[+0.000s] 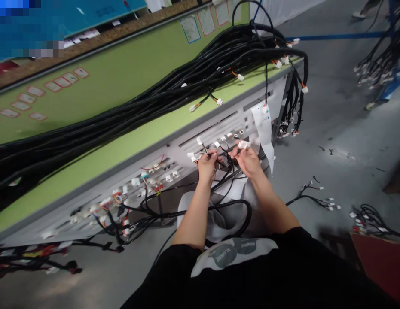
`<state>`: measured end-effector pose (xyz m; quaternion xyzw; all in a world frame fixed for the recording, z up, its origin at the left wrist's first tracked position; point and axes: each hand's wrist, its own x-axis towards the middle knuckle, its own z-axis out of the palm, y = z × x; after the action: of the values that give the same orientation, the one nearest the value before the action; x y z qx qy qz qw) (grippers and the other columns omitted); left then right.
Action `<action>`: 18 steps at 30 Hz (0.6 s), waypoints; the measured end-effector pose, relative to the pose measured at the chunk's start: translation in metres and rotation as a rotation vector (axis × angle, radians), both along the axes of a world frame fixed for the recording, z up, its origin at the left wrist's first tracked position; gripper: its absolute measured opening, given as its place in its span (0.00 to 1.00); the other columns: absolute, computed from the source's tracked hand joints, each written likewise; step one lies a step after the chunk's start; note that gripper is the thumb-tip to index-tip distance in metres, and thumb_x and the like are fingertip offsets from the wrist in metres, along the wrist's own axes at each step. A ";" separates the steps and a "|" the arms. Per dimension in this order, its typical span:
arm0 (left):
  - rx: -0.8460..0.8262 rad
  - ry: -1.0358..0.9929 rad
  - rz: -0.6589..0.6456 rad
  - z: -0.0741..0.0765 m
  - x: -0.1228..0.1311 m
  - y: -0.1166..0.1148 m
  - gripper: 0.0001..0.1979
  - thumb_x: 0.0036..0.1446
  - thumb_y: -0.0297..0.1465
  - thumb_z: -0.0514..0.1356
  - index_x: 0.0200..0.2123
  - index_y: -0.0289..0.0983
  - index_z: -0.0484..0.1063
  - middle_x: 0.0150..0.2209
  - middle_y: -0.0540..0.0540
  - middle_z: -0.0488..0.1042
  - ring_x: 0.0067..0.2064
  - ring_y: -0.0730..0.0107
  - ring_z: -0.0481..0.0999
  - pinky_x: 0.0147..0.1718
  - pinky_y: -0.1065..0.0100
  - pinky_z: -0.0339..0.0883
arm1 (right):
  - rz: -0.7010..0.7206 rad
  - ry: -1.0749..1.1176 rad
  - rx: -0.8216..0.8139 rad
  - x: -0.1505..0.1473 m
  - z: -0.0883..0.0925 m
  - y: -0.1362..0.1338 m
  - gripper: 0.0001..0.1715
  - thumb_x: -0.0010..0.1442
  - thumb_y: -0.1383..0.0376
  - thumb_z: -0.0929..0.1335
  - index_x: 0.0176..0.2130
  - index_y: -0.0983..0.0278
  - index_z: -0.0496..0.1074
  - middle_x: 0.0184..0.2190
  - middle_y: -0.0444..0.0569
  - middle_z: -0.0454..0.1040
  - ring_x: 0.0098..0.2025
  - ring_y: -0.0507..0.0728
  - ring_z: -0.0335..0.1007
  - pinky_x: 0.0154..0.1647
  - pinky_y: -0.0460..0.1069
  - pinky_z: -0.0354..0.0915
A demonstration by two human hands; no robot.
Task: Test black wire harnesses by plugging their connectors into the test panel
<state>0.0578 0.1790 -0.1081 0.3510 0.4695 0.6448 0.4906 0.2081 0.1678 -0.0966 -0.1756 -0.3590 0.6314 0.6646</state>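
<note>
My left hand [207,166] is closed on thin wires, with a white connector [191,156] sticking out to its left. A second small white plug [199,140] stands up just above those fingers. My right hand [248,161] pinches a white connector [244,145] between thumb and fingers. Between the hands, dark wires run down into a black cable [246,210] that loops across my lap. In front of both hands is a pale panel [206,133] with slots and several white connector sockets [230,135]. Finger contact details are partly hidden.
Thick black cables [148,94] lie along the green bench top [99,150], their plugs hanging at its right end. More plugged connectors [116,195] line the panel's left. A paper strip [264,128] hangs at right. Loose harnesses [312,197] lie on the floor.
</note>
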 end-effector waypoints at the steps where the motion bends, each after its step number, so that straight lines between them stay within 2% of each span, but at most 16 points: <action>1: 0.003 -0.009 0.017 0.000 0.000 0.000 0.13 0.43 0.29 0.67 0.33 0.34 0.69 0.22 0.54 0.70 0.23 0.76 0.72 0.27 0.72 0.68 | 0.006 0.028 -0.026 0.003 0.000 0.003 0.20 0.54 0.51 0.70 0.40 0.58 0.66 0.25 0.40 0.67 0.29 0.50 0.66 0.45 0.53 0.67; 5: 0.008 -0.026 0.037 -0.001 0.002 -0.006 0.14 0.43 0.31 0.68 0.33 0.34 0.68 0.21 0.54 0.70 0.21 0.76 0.72 0.26 0.71 0.68 | 0.008 0.045 -0.214 0.016 0.002 0.030 0.13 0.59 0.54 0.67 0.37 0.61 0.65 0.22 0.39 0.67 0.24 0.49 0.66 0.38 0.50 0.69; 10: 0.066 0.021 0.000 0.010 0.013 -0.015 0.15 0.42 0.34 0.68 0.32 0.34 0.69 0.20 0.53 0.70 0.21 0.76 0.71 0.22 0.75 0.63 | 0.064 -0.193 -0.472 0.043 0.016 0.074 0.13 0.65 0.59 0.61 0.33 0.64 0.65 0.19 0.40 0.67 0.21 0.50 0.68 0.25 0.45 0.65; 15: 0.088 0.056 -0.032 0.023 0.021 -0.017 0.14 0.43 0.33 0.67 0.32 0.35 0.68 0.20 0.54 0.69 0.21 0.78 0.70 0.24 0.73 0.66 | 0.261 -0.369 -0.441 0.068 0.014 0.098 0.13 0.64 0.58 0.62 0.33 0.65 0.66 0.17 0.41 0.67 0.20 0.50 0.68 0.16 0.41 0.55; 18: 0.056 0.071 -0.011 0.025 0.024 -0.016 0.12 0.45 0.31 0.66 0.31 0.35 0.68 0.20 0.54 0.68 0.20 0.78 0.69 0.25 0.72 0.67 | 0.258 -0.533 -0.471 0.067 0.006 0.108 0.10 0.62 0.63 0.65 0.30 0.65 0.65 0.12 0.38 0.61 0.16 0.48 0.62 0.13 0.41 0.50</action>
<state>0.0817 0.1627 -0.0828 0.3901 0.4664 0.6420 0.4671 0.2747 0.2758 -0.0909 -0.4350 -0.3835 0.7072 0.4045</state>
